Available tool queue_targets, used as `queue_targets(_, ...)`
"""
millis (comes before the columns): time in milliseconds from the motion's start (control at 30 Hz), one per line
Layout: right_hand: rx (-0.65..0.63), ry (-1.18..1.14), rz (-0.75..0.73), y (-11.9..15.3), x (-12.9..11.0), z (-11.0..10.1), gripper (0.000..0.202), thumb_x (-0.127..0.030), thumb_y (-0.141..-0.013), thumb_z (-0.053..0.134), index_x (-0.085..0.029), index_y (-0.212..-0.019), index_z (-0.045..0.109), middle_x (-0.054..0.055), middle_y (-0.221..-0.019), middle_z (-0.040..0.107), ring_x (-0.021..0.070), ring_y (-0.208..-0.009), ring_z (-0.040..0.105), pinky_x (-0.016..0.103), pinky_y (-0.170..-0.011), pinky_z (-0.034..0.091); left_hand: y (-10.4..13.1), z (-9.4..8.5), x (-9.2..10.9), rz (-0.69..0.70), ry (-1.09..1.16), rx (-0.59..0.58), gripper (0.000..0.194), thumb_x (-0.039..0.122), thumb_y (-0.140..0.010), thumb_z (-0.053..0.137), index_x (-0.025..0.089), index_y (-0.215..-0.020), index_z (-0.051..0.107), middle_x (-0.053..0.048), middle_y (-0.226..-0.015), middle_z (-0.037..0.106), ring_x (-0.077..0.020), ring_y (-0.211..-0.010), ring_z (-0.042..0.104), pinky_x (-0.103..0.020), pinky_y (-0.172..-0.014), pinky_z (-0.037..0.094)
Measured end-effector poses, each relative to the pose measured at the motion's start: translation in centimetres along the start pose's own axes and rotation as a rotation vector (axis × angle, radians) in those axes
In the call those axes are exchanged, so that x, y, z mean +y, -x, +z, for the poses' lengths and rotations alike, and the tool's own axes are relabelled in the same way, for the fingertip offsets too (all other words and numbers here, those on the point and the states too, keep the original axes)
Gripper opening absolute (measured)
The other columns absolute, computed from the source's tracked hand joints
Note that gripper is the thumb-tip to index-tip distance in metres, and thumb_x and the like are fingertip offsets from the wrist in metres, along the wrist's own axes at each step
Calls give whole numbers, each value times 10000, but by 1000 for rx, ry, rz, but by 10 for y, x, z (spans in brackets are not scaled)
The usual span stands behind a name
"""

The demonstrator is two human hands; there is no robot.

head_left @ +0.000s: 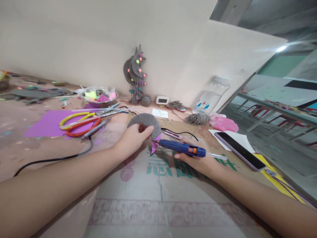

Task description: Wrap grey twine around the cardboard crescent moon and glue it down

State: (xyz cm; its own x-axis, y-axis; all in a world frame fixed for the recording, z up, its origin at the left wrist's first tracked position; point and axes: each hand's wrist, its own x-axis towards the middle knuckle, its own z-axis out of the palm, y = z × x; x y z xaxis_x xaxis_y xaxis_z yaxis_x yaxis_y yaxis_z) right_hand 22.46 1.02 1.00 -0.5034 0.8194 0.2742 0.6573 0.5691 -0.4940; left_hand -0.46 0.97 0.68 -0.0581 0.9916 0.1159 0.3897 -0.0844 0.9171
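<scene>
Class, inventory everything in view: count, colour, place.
yarn-wrapped crescent: 1, grey with purple, centre
glue gun: 1, blue, centre
scissors: count unclear, yellow and red handles, left
large sheet: 1, purple, left
bowl: 1, silver, back left
crescent ornament: 1, grey, back centre
digital clock: 1, white, back centre
yarn bundles: 3 visible, grey, back
bottle: 1, clear, back right
phone: 1, black screen, right
narrow sheet: 1, yellow, right
cardboard: 1, brown, foreground
left hand: 1, bare, holding crescent
right hand: 1, bare, holding glue gun

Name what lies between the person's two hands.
In the head view, the purple end of the gray crescent and the front of the blue glue gun lie between the left hand and right hand.
</scene>
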Motion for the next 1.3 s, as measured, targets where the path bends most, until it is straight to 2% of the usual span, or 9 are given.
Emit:
queue_targets(233,9,-6,23,0,1,0,304,-463,-716,639,-189,-684,512,3,-673,520,142,-634,488,249,-552,373,0,0,0,12,48,-20,302,428,-788,501,170,-640,554,26,-536,554,-119,-486,487,-235,-536,372)
queue_targets(433,3,-55,74,-1,-6,-2,267,-431,-714,634,-189,-693,521,-1,-659,530,144,-624,504,255,-569,389,-3,1,-4,63,138,-36,266,398,-788,515,157,-712,598,-13,-683,639,-146,-649,570,-230,-611,403)
queue_targets(833,-1,-109,103,-1,-8,-5,255,-429,-726,629,-193,-702,536,-8,-675,537,135,-621,508,248,-569,383,-5,0,-5,41,134,-43,315,443,-770,513,148,-702,602,-34,-664,640,-173,-652,585,-262,-621,423)
queue_targets(1133,15,-67,113,0,-3,-6,260,-446,-738,622,-194,-755,561,3,-737,583,156,-698,550,262,-626,415,-4,0,0,8,184,-42,270,398,-764,533,146,-691,597,-22,-645,627,-159,-635,574,-247,-610,425)
queue_targets(1300,3,-25,137,1,-3,-7,294,-485,-750,595,-193,-751,554,10,-739,590,161,-689,562,269,-618,424,-3,-1,0,11,172,-45,300,429,-765,527,149,-678,594,-22,-644,627,-158,-633,568,-243,-612,418)
